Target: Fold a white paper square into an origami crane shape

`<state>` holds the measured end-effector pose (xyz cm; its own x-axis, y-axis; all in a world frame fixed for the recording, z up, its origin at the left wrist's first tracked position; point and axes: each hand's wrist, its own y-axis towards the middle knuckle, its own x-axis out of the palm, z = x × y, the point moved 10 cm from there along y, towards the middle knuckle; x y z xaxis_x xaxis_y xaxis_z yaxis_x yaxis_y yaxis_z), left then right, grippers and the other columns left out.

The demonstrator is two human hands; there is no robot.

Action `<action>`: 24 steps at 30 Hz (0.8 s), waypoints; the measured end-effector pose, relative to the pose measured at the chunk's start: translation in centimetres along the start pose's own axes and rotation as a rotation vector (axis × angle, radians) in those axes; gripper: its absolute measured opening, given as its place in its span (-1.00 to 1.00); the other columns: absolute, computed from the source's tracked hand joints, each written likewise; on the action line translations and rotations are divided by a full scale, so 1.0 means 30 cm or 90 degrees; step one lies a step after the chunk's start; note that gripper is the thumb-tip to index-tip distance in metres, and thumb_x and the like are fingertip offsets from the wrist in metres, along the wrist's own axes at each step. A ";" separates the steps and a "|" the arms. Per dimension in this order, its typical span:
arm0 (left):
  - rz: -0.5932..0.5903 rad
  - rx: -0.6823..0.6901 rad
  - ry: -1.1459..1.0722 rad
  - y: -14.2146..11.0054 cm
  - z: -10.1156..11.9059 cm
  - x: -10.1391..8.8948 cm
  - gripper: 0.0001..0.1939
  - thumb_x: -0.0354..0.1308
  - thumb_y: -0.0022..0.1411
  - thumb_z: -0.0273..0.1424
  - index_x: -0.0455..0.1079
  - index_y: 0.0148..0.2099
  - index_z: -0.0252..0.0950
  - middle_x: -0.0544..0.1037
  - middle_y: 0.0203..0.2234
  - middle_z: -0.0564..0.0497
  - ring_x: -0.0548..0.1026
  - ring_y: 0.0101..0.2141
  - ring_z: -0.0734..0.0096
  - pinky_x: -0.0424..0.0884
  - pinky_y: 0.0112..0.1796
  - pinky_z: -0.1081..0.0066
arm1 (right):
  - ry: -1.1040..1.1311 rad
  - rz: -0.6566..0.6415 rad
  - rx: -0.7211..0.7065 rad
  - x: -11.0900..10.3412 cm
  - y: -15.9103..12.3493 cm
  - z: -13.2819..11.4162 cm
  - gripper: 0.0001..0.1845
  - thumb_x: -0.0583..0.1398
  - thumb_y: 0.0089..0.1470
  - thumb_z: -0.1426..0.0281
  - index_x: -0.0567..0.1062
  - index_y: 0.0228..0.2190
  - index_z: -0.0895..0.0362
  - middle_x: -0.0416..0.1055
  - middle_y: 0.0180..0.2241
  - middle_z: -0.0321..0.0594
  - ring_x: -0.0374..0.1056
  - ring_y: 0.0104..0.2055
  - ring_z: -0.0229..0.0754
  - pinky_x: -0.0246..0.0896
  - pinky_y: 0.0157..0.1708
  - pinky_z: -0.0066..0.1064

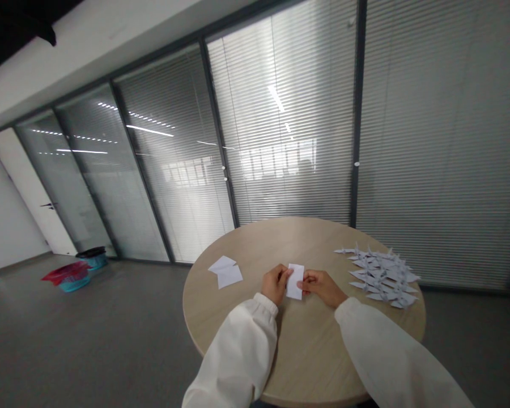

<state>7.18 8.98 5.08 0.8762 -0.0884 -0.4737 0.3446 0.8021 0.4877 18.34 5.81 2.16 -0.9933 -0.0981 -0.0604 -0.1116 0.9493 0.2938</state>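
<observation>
A small white rectangle of folded paper (295, 281) is held between my two hands, over the middle of the round wooden table (310, 351). My left hand (275, 284) pinches its left edge, thumb on top. From the other side my right hand (321, 285) grips the right edge between thumb and fingers. Loose white paper sheets (227, 273) lie on the table to the left of my hands. On the right side sits a pile of folded paper cranes (382, 275), pointed and crowded together.
Behind the table runs a glass partition with blinds (284, 124) in dark frames. On the floor at far left stand a blue basin with a red liner (70, 276) and another basin with a black liner (94, 258). A white door (34, 192) is beyond them.
</observation>
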 end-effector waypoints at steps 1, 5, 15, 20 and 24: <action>0.000 0.001 0.000 0.000 0.001 -0.001 -0.63 -0.04 0.10 -0.13 0.31 -0.50 -0.34 0.28 -0.70 0.12 0.22 -0.61 0.56 0.14 -0.53 0.54 | 0.005 -0.001 0.002 0.001 0.000 -0.001 -0.65 0.28 -0.29 0.17 0.45 -0.54 0.21 0.38 -0.64 -0.31 0.29 -0.58 -0.28 0.22 -0.50 -0.41; 0.000 -0.013 -0.042 0.003 -0.008 0.003 -0.63 -0.03 0.09 -0.12 0.33 -0.47 -0.34 0.33 -0.65 0.10 0.27 -0.59 0.54 0.18 -0.54 0.54 | 0.006 -0.013 0.002 0.004 0.002 0.007 -0.67 0.28 -0.26 0.20 0.45 -0.53 0.22 0.38 -0.63 -0.30 0.29 -0.58 -0.29 0.21 -0.51 -0.44; 0.017 0.000 -0.029 0.001 -0.003 -0.010 -0.65 -0.04 0.10 -0.15 0.33 -0.46 -0.34 0.32 -0.67 0.10 0.27 -0.60 0.55 0.18 -0.54 0.55 | 0.022 -0.080 0.029 0.038 0.003 0.060 -0.70 0.28 -0.24 0.25 0.44 -0.49 0.24 0.39 -0.58 -0.28 0.30 -0.55 -0.30 0.21 -0.49 -0.45; 0.023 0.034 0.003 -0.001 0.009 -0.013 -0.65 -0.06 0.12 -0.17 0.31 -0.48 -0.34 0.29 -0.67 0.11 0.25 -0.57 0.55 0.16 -0.53 0.56 | 0.026 -0.088 0.034 0.042 0.007 0.068 -0.69 0.29 -0.26 0.25 0.45 -0.49 0.24 0.39 -0.59 -0.28 0.30 -0.55 -0.30 0.21 -0.50 -0.45; 0.028 0.038 -0.010 0.001 0.012 -0.014 -0.66 -0.05 0.12 -0.17 0.31 -0.49 -0.34 0.29 -0.66 0.12 0.25 -0.56 0.55 0.16 -0.51 0.56 | 0.027 -0.092 0.039 0.043 0.007 0.074 -0.68 0.29 -0.26 0.25 0.46 -0.47 0.24 0.40 -0.57 -0.27 0.31 -0.53 -0.28 0.22 -0.49 -0.44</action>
<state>6.95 8.81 5.56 0.8959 -0.0630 -0.4397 0.3245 0.7688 0.5511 17.10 6.54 0.01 -0.9677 -0.2457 -0.0566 -0.2521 0.9409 0.2262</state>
